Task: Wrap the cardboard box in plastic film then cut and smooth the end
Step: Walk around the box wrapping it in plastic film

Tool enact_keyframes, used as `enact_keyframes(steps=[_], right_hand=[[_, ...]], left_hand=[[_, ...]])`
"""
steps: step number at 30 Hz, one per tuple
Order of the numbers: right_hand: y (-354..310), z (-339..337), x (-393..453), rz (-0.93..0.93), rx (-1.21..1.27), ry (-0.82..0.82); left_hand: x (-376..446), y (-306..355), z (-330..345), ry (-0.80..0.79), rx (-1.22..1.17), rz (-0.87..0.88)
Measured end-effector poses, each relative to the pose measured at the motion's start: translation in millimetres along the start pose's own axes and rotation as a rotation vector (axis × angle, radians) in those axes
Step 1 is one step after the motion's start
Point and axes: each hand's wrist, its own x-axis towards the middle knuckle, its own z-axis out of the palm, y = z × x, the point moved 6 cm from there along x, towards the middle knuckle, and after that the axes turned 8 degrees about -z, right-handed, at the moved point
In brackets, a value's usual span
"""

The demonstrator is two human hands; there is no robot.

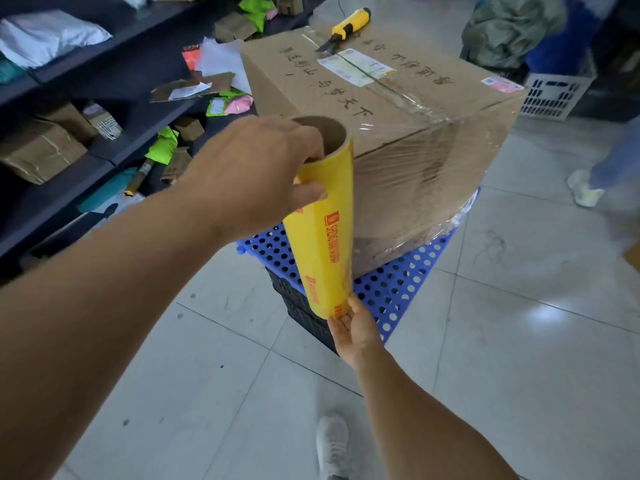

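A large cardboard box [353, 88] with handwritten characters stands on a blue perforated board [398, 282] over a dark crate [304, 313]. Clear plastic film [415, 168] covers the box's near side faces. A yellow film roll [325, 233] is held upright against the box's near corner. My left hand [263, 171] grips the roll's top end, fingers hooked into the cardboard core. My right hand [353, 327] holds the roll's bottom end from below. A yellow and black utility knife [346, 27] lies on the box's top at the far edge.
Dark shelves [86, 133] with parcels, bags and cardboard scraps run along the left. A white slotted basket [554, 93] and a green bundle [512, 29] sit at the back right. Another person's shoe [585, 190] stands at the right. My own shoe [332, 445] is on the tiled floor.
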Motion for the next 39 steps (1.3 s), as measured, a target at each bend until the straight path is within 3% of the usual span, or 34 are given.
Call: enact_keyframes(steps=[4,18,24,31,39], right_hand=[[15.1,15.3,5.7,-0.018,0.063,0.020],[45.6,46.3,13.9,-0.123,0.246,0.345],[63.5,71.3,20.2,-0.175,0.352,0.310],[75.2,98.3,17.1,-0.289,0.376,0.406],[95.9,127.8,23.0,-0.445,0.655,0.372]], left_hand=[[2.0,-27.3,6.9,-0.031,-0.023,0.088],[24.9,-72.5,15.5,-0.090,-0.040,0.513],[31.8,-94.0,18.6,-0.103,-0.105,0.587],[45.6,-114.1,25.7,-0.099,-0.130,0.521],[63.9,-136.6,37.8,-0.131,-0.209,0.719]])
